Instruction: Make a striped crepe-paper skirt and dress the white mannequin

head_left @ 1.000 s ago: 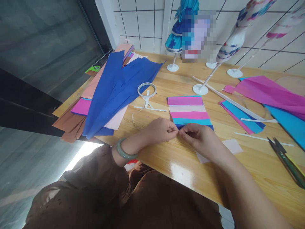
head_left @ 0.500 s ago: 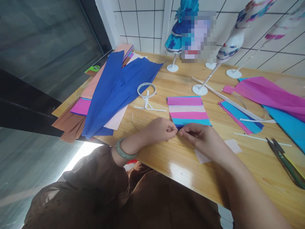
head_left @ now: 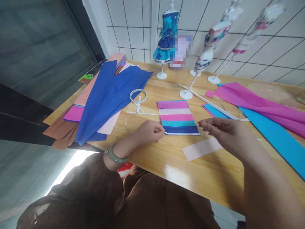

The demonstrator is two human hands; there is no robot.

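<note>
The striped paper panel (head_left: 176, 117) lies flat on the table (head_left: 154, 157) between your two hands, its bands running purple, pale pink, bright pink, turquoise and dark blue towards you, with a thin white line along the near edge. Your left hand (head_left: 151, 131) is curled in, thumb and forefinger pinching the panel's near left corner. Your right hand (head_left: 227, 133) hangs just beside the near right corner, apart from it, fingertips drawn close to the thumb; you cannot tell from here whether they hold anything. Under that hand, partly covered, lies a pale pink paper strip (head_left: 199, 149).

Beyond your left hand are some narrow white strips (head_left: 138, 108), with a roll of tape (head_left: 131, 98) touching them. Further left, a large dark blue paper sheet (head_left: 111, 98) lies over peach, magenta and brown paper. To your right spread a magenta sheet (head_left: 259, 101) and a turquoise sheet (head_left: 271, 143). Behind the panel stand dress forms, one in a blue ruffled dress (head_left: 165, 41), before a tiled wall (head_left: 135, 28).
</note>
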